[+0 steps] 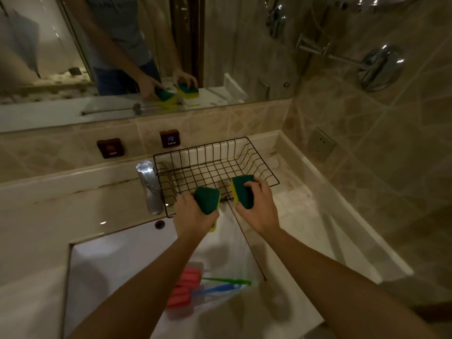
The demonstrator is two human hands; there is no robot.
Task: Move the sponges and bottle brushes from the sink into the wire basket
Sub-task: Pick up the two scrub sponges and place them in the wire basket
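Observation:
My left hand (189, 215) grips a green-and-yellow sponge (208, 199) at the near edge of the black wire basket (195, 152). A second green-and-yellow sponge (241, 189) is held in my right hand (259, 206), over the basket's front right part. The basket stands on the counter behind the white sink (117, 255) and has nothing lying in it. Down in the sink lie two bottle brushes with pink foam heads (184, 286), one with a green handle (227, 280), one with a blue handle (217, 289). My left forearm covers part of the foam heads.
A chrome faucet (150, 187) stands just left of the basket. Hot and cold buttons (168, 138) sit on the tiled backsplash under a mirror. The right wall carries a socket (321, 144) and a chrome towel bar (342, 57). A marble counter (305, 216) runs right of the sink.

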